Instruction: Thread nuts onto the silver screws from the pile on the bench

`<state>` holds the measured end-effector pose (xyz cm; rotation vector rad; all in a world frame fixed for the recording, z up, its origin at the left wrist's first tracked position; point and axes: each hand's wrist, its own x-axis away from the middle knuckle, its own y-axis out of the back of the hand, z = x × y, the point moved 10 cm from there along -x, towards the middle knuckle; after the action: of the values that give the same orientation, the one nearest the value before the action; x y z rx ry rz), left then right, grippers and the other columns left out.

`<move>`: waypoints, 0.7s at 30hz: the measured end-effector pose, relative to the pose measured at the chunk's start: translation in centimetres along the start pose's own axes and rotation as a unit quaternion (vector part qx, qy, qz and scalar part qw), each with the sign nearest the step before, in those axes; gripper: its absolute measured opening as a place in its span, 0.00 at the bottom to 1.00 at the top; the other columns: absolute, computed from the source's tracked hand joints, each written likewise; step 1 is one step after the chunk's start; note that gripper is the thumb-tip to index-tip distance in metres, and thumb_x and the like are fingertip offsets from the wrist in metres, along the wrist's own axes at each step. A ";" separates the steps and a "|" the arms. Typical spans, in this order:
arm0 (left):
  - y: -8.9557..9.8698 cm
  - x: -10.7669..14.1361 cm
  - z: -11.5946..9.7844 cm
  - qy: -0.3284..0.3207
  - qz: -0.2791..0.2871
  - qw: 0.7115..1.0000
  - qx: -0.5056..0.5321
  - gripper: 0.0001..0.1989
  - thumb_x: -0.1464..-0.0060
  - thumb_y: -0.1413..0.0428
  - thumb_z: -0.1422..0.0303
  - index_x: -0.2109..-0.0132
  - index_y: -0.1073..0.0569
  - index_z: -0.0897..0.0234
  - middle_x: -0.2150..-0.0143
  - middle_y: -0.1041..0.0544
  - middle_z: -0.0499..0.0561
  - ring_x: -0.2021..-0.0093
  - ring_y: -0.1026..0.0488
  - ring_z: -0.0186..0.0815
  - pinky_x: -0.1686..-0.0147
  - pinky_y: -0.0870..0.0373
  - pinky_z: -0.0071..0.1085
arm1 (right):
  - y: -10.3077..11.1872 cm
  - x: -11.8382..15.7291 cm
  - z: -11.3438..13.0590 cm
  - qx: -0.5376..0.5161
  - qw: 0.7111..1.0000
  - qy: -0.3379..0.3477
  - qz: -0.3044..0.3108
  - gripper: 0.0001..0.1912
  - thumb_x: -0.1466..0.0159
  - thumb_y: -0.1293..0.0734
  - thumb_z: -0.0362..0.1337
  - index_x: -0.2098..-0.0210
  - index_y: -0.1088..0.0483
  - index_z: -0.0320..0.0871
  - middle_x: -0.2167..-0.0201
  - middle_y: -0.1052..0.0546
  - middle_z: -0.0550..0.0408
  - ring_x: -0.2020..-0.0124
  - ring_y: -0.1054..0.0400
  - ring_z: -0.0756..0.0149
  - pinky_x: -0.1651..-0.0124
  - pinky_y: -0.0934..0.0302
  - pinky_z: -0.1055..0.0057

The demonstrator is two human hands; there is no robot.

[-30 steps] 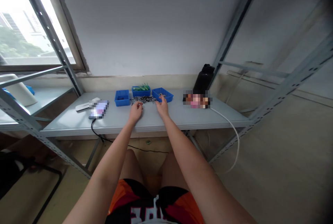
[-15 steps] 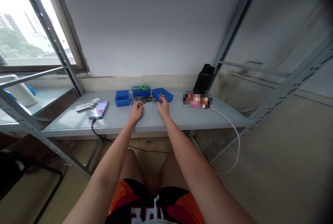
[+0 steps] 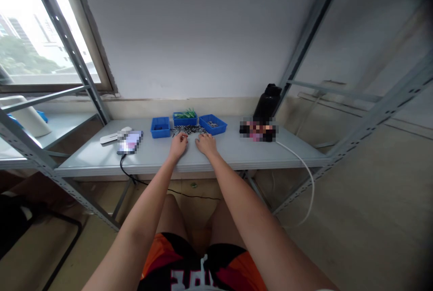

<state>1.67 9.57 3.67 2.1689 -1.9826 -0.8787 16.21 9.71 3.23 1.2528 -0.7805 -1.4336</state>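
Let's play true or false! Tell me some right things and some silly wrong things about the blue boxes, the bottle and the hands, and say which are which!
1. Green things are in the middle blue box. True.
2. The bottle is white. False: the bottle is black.
3. A pile of small pieces lies between the hands and the middle blue box. True.
4. The right hand is inside the right blue box. False: the right hand is outside the right blue box.

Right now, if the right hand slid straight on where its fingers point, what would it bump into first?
Probably the pile of little dark and silver pieces, just ahead of the right hand. The fingers might already be touching its edge; the picture doesn't show that clearly.
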 end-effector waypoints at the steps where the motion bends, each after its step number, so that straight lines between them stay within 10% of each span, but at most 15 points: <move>1: 0.0 0.0 0.0 0.000 -0.001 1.000 -0.002 0.09 0.44 0.52 0.73 0.60 0.27 0.66 0.74 0.27 0.48 0.73 0.31 0.34 0.66 0.34 0.29 | 0.0 0.0 0.0 0.001 1.000 -0.003 0.000 0.21 0.32 0.45 0.40 0.50 0.28 0.38 0.46 0.28 0.41 0.44 0.40 0.48 0.45 0.45 0.56; 12: 0.0 0.0 -0.1 0.003 0.006 1.000 0.011 0.09 0.46 0.52 0.74 0.62 0.28 0.65 0.74 0.28 0.48 0.74 0.32 0.33 0.67 0.33 0.29 | 1.2 0.1 -0.2 -0.041 0.997 -0.004 -0.065 0.19 0.32 0.44 0.36 0.52 0.26 0.36 0.49 0.27 0.39 0.47 0.36 0.54 0.45 0.43 0.63; 21: 0.1 0.1 -0.7 -0.029 -0.004 0.996 -0.085 0.11 0.47 0.48 0.72 0.58 0.24 0.65 0.66 0.23 0.53 0.65 0.28 0.38 0.59 0.33 0.33 | 2.5 0.2 0.2 -0.359 0.921 0.110 -0.100 0.13 0.37 0.40 0.35 0.63 0.23 0.42 0.59 0.20 0.49 0.56 0.28 0.64 0.50 0.37 0.70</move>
<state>1.95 9.21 4.24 2.0832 -1.8490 -1.0802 16.73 8.84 5.57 0.8976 0.0548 -1.5073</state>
